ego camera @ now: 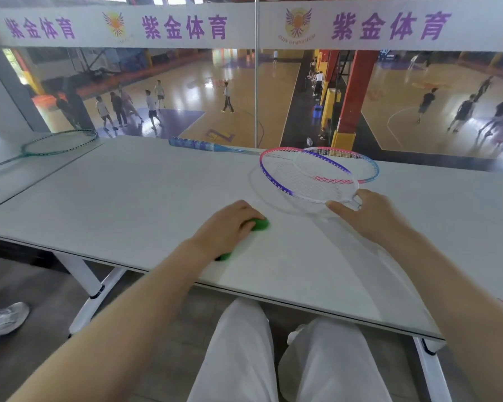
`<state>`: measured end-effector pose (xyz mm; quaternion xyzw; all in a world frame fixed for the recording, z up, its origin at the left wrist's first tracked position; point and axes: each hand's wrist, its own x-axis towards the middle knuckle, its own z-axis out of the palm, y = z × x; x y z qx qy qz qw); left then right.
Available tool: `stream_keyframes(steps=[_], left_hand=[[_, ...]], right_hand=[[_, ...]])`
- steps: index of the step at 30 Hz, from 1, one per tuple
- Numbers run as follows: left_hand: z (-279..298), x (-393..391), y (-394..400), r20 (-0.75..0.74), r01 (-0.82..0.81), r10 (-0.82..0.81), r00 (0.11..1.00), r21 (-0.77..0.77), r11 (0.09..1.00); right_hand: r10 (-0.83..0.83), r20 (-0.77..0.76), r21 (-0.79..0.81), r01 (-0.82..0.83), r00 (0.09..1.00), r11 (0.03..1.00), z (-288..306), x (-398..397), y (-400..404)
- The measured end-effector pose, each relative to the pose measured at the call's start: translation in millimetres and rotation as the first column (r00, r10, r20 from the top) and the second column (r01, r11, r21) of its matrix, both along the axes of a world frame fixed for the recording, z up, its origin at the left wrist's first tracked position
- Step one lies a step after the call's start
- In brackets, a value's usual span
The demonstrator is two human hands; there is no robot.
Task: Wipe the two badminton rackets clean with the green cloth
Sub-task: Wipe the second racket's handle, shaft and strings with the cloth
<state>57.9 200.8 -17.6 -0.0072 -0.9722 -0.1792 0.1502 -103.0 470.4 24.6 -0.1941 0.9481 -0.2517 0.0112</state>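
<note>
My left hand [230,224] grips the green cloth [260,224] on the white table [128,204]; a bit of cloth also pokes out near my wrist. My right hand [369,213] holds the white, purple and pink racket [305,177] at the throat, with its head lifted slightly above the table. Its shaft runs back under my forearm, blurred. Behind it, the blue and pink racket [360,161] lies flat, its head partly overlapped and its blue handle [195,145] pointing left.
A green racket [58,142] lies on the adjoining table at the far left. A glass wall runs along the table's far edge, with a sports hall and people below. My legs are under the table; a shoe [0,320] is at the left.
</note>
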Motion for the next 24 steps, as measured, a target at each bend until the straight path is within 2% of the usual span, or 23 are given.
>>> stream_keyframes(steps=[3,6,9,17,20,24], left_hand=[[2,-1,-57,-0.003,-0.168,0.168,0.986,-0.004,0.986],[6,-5,-108,0.030,-0.374,0.374,0.927,-0.022,0.927],[9,-14,-117,0.084,-0.436,0.439,0.895,-0.050,0.899],[22,4,-21,0.120,-0.134,0.133,0.984,0.002,0.991],[32,14,4,0.220,-0.039,0.036,0.975,0.011,0.999],[48,17,11,0.385,-0.019,-0.006,0.923,0.061,0.998]], right_hand=[[0.000,-0.001,-0.003,0.000,1.000,1.000,-1,-5,1],[0.007,-0.003,-0.001,-0.007,1.000,1.000,-3,-8,1],[-0.003,0.006,-0.007,0.003,1.000,1.000,-3,-7,1],[0.014,0.041,0.001,-0.014,0.999,1.000,3,-5,-17],[0.020,0.052,0.002,-0.020,0.998,1.000,6,-3,-23],[0.042,0.070,-0.005,-0.041,0.997,0.999,13,4,-29]])
